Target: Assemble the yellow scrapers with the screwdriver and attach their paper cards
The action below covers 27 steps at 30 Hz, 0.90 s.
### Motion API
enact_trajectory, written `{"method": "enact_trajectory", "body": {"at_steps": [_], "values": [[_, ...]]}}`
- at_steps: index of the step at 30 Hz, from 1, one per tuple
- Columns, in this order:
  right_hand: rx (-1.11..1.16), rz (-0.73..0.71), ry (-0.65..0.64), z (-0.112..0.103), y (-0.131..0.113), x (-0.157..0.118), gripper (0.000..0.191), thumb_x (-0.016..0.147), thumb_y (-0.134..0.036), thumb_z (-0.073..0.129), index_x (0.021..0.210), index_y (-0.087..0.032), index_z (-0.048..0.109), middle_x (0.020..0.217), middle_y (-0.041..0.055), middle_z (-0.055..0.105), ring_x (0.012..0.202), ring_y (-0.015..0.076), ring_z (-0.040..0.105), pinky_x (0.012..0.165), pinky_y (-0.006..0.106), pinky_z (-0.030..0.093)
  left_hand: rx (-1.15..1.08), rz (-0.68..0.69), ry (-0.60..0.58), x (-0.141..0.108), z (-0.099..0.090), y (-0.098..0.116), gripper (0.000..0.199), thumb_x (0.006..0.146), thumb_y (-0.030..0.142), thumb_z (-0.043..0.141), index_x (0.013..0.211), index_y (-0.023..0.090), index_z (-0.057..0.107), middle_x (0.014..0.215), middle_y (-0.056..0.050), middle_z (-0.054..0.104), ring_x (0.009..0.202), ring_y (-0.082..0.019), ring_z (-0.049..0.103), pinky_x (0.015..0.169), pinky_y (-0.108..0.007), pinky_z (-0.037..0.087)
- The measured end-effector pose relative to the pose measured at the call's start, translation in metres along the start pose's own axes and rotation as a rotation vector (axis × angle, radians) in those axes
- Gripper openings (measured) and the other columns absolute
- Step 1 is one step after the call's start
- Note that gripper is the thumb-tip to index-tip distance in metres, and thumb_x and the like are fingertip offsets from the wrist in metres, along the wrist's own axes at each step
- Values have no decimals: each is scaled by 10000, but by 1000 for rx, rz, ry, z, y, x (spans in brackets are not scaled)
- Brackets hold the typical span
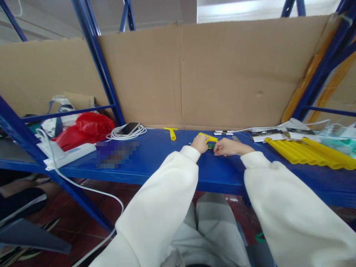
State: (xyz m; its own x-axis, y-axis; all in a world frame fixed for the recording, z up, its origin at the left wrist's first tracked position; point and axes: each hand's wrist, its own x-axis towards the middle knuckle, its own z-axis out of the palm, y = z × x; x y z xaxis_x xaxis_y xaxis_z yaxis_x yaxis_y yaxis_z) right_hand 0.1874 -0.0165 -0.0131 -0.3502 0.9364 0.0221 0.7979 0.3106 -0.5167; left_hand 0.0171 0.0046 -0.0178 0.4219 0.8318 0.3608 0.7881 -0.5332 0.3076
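My left hand (199,144) is closed around a yellow T-shaped handle (209,138), whose flat head shows past the fingers. Close beside it, my right hand (223,147) has its fingers curled together. A small green object (211,146) shows between the two hands; it is too small and covered to name, and I cannot make out what the right fingers grip. Another yellow T-shaped handle (172,134) lies farther back to the left, apart from both hands.
The blue shelf (155,159) is backed by cardboard (222,74). Several yellow tubes (308,152) lie at right near flat packages (267,134). At left are a phone (129,128) on a coiled white cable (140,130), a red bag (86,128) and a white power strip (75,154).
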Motion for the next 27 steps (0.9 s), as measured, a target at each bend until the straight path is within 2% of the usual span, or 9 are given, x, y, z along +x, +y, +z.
{"method": "enact_trajectory", "body": {"at_steps": [9, 15, 17, 23, 27], "values": [[59, -1, -47, 3, -2, -2, 108, 632, -287, 688, 621, -183, 661, 489, -14, 560, 453, 107, 485, 441, 218, 383, -16, -17, 9, 1, 0, 1, 526, 764, 24, 622, 1244, 228, 689, 1222, -60, 701, 1206, -236, 611, 1081, -329, 432], [160, -18, -68, 3, -5, -2, 164, 612, -323, 707, 621, -178, 631, 486, -26, 541, 429, 86, 450, 400, 200, 343, -12, -26, 21, 1, 1, 0, 521, 764, 22, 614, 1231, 237, 699, 1197, -52, 713, 1190, -238, 619, 1070, -330, 443], [247, -16, -2, 2, -6, -1, 175, 625, -332, 697, 639, -178, 615, 483, -35, 522, 419, 74, 419, 394, 194, 316, 4, -16, 11, 1, 1, 0, 494, 772, 26, 603, 1204, 237, 714, 1162, -48, 726, 1179, -239, 623, 1061, -326, 447], [422, 45, 380, -4, -2, 7, 183, 695, -326, 658, 679, -180, 548, 443, -69, 431, 384, 52, 338, 397, 189, 274, 95, 90, -3, -5, -4, 8, 485, 815, 18, 524, 1242, 189, 677, 1179, -104, 696, 1169, -244, 622, 1023, -321, 467], [441, 88, 467, -5, 4, 10, 152, 715, -289, 643, 668, -181, 548, 438, -60, 434, 394, 70, 372, 414, 204, 305, 127, 153, 1, -10, -6, 16, 481, 836, 13, 477, 1254, 173, 651, 1210, -124, 660, 1155, -235, 620, 1012, -323, 471]]}}
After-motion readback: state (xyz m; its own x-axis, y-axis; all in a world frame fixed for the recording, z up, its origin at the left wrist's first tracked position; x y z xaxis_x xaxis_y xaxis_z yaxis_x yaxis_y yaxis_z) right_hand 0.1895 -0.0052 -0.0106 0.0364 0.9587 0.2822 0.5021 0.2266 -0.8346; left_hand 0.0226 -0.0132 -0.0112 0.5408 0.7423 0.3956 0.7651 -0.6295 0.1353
